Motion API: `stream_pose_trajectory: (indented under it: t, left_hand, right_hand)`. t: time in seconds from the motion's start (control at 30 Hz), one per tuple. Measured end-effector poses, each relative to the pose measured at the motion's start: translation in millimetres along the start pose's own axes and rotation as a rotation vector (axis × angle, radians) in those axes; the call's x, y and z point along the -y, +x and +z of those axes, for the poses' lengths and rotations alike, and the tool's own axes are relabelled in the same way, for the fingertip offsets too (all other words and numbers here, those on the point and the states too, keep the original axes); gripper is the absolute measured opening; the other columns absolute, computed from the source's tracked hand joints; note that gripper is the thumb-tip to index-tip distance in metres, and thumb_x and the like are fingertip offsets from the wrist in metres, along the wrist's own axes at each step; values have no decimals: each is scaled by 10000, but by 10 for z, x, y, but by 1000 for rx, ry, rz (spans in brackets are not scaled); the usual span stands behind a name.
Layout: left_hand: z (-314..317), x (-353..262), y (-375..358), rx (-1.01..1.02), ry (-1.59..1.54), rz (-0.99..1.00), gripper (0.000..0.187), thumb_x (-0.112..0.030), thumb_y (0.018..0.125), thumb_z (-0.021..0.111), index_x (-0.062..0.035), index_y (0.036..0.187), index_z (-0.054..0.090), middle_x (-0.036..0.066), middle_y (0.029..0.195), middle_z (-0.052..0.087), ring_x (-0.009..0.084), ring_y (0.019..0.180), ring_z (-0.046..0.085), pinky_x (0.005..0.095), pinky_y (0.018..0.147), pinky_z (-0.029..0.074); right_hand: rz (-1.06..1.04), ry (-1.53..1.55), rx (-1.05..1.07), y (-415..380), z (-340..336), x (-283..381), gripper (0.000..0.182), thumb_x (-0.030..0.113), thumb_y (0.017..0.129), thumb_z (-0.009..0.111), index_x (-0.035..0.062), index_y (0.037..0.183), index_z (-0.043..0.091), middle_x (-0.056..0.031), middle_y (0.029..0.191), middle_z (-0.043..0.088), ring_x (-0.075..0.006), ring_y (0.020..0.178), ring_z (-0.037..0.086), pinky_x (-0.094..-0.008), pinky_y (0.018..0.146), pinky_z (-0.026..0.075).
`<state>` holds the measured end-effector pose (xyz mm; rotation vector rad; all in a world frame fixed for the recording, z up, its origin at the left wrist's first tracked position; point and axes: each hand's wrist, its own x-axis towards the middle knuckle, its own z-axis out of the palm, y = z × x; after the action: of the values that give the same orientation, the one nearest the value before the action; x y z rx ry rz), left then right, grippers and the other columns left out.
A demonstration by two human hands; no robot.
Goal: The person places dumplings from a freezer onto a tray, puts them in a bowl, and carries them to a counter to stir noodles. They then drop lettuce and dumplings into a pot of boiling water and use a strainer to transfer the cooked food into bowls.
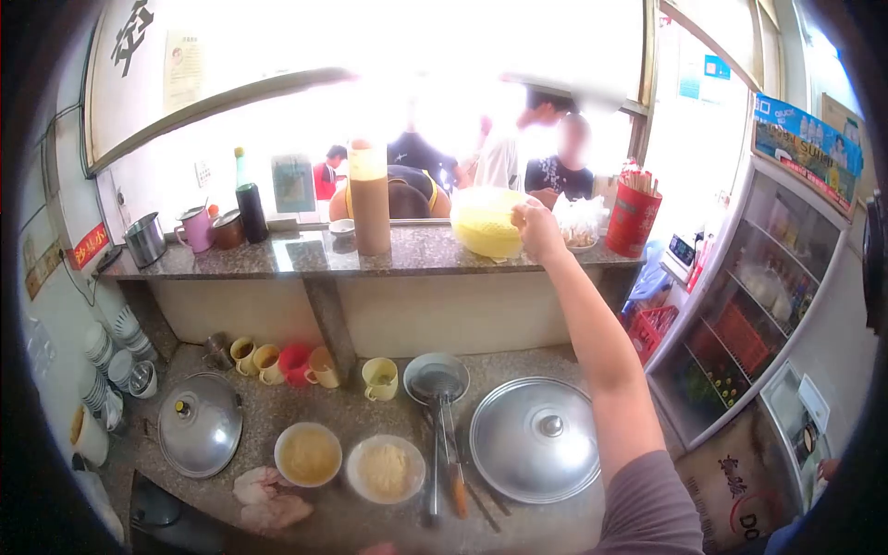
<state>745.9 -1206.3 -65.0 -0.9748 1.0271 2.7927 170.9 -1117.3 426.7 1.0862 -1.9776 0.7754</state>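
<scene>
Glass-fronted fridge [763, 319] stands right of the stone ledge [421, 245]; a person [561, 178] is beyond. The lower worktop [351, 412] carries a large metal lid [509, 462] and a smaller lid [208, 439]. Step in hand, as judged: handling the yellow container [486, 227] at the ledge — resting or lifted, cannot tell. The right hand [538, 229] is closed on its rim; any shift calls for a level hold. The left hand [377, 549], barely in frame, is unreadable.

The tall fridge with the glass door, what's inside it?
Inside the tall white-framed fridge are a red plastic basket, what looks like a pale plastic bag and small green things lower down. Whatever sits behind them is covered.
</scene>
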Motion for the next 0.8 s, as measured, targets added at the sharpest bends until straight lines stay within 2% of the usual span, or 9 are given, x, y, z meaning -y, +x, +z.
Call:
stream_pose_trajectory:
  t: [0.07, 0.13, 0.2, 0.27, 0.37, 0.47, 0.63, 0.73, 0.8]
  left_hand:
    - [195, -116, 17, 9, -47, 1, 217, -234, 817, 551, -100, 986, 535, 28, 858, 591, 111, 623, 523, 226, 498, 411]
    - [576, -496, -50, -141, 286, 81, 231, -221, 824, 534, -85, 1011, 530, 50, 908, 594, 99, 640, 526, 218, 497, 406]
    - [774, -664, 54, -83, 289, 50, 239, -186, 822, 516, -63, 1026, 537, 55, 921, 594, 137, 718, 561, 257, 580, 452]
    - [1249, -898, 41, -30, 429, 120, 335, -229, 826, 517, -14, 1082, 505, 75, 1007, 562, 153, 876, 540, 272, 781, 432]
    - [2146, -1093, -3, 17, 462, 147, 337, -197, 837, 506, 5, 1105, 465, 107, 1002, 565, 204, 899, 561, 328, 776, 454]
    - [2947, -1033, -9, 278, 384, 215, 403, -253, 842, 489, -7, 1153, 416, 125, 1061, 531, 237, 935, 540, 345, 788, 450]
    - [4250, -261, 11, 855, 5, 92, 593, -358, 809, 498, -61, 1264, 261, 153, 1236, 390, 322, 1112, 411, 473, 846, 410]
    - [4999, 367, -89, 840, 1, -258, 635, -369, 793, 510, -78, 1284, 232, 155, 1258, 368, 336, 1148, 370, 505, 841, 406]
    - [5251, 867, 30, 819, 146, -349, 639, -330, 787, 510, -57, 1288, 222, 162, 1245, 376, 334, 1120, 401, 474, 824, 429]
  right_hand:
    - [0, 20, -23, 17, -99, 67, 142, 70, 721, 562, 10, 846, 592, -160, 851, 563, -329, 801, 553, -387, 703, 437]
    - [-59, 77, -174, 35, -253, 118, 104, 49, 723, 558, 5, 818, 565, -149, 827, 553, -339, 770, 543, -391, 665, 426]
    - [-135, 114, -282, -14, -483, 156, 81, 15, 727, 547, 7, 807, 545, -132, 800, 541, -326, 658, 528, -361, 605, 418]
    - [-43, 285, -242, -235, -848, 303, 109, -13, 724, 532, 6, 829, 551, -123, 807, 544, -280, 648, 539, -316, 584, 430]
    - [-64, 278, -135, -863, -1444, 278, 176, -45, 691, 526, 6, 856, 562, -127, 828, 551, -258, 695, 558, -297, 619, 454]
    - [-86, 287, 5, -1804, -1985, 152, 185, -47, 680, 548, 27, 848, 576, -119, 833, 551, -261, 737, 561, -303, 638, 460]
    - [115, 376, 311, -3640, -2940, -34, 220, -28, 669, 574, 64, 869, 573, -88, 887, 550, -247, 806, 561, -315, 675, 470]
    - [226, 283, 333, -4486, -3574, -193, 218, -14, 676, 565, 73, 875, 569, -80, 883, 547, -251, 808, 557, -320, 680, 470]
    - [338, 227, 364, -4904, -4005, -199, 213, -4, 681, 561, 76, 878, 568, -76, 878, 547, -254, 812, 554, -320, 687, 469]
